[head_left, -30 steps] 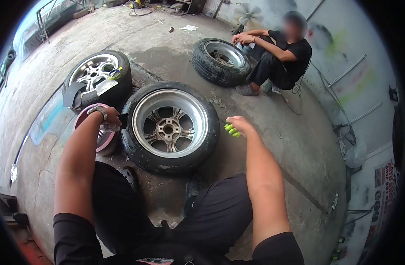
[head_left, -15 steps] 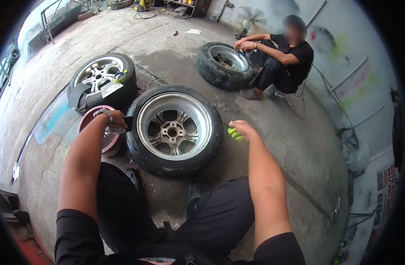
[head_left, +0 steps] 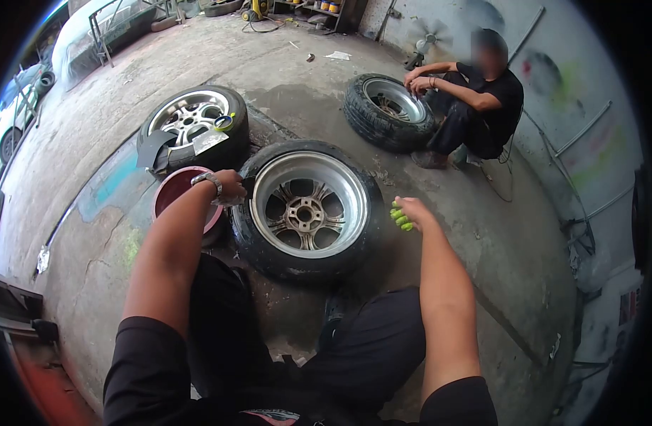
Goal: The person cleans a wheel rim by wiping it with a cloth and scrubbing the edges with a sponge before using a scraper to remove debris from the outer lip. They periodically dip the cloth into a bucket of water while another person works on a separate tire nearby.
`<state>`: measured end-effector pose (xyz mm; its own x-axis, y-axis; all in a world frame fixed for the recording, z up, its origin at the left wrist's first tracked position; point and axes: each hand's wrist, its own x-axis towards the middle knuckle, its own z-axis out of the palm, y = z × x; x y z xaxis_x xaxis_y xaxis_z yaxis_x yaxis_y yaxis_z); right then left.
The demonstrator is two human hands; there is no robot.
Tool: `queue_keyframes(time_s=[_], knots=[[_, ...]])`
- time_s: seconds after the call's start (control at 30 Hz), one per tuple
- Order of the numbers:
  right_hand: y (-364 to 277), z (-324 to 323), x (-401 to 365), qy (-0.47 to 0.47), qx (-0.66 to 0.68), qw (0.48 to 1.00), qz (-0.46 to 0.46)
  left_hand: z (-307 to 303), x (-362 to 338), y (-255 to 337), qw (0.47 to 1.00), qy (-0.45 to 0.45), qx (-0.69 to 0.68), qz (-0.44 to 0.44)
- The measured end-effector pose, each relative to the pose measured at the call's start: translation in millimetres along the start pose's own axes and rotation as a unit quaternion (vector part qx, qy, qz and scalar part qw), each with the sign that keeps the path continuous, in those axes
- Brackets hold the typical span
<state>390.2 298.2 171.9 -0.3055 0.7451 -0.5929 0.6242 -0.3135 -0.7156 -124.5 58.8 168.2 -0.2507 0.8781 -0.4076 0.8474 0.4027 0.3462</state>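
Note:
A wheel with a silver rim and black tire lies flat in front of my knees. My left hand, with a metal watch at the wrist, is closed at the tire's left edge. It grips a dark flat piece, and something whitish shows beneath the fingers. Right of the tire, my right hand hangs in the air, apart from it. Bright green coverings show on its loosely bent fingers, and I see nothing held there. A reddish bucket stands beneath my left wrist, partly hidden by my forearm.
Behind the bucket lies another wheel bearing dark sheets, a grey sheet and a yellow tape roll. At the right, a person sits with both hands at a third wheel. A fan stands behind.
The whole scene has shifted right and slightly down as the camera turned left. My hands keep nearly the same places relative to the wheel.

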Motion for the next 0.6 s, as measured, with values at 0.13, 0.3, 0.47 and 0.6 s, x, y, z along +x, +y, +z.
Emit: queue_keyframes(time_s=[0.13,0.3,0.47,0.6], knots=[[-4,6,3,0.01,0.001,1.0,0.022,-3,9,8,0.997,0.04,0.044,0.043],[-21,18,-4,0.045,0.038,0.998,0.011,-20,12,46,0.998,0.05,0.011,0.035],[-10,9,29,-0.003,0.069,0.998,0.001,-25,30,40,0.996,0.067,-0.048,0.038],[-61,23,-1,0.096,-0.148,0.975,-0.135,9,40,-7,0.99,0.012,-0.143,0.004]])
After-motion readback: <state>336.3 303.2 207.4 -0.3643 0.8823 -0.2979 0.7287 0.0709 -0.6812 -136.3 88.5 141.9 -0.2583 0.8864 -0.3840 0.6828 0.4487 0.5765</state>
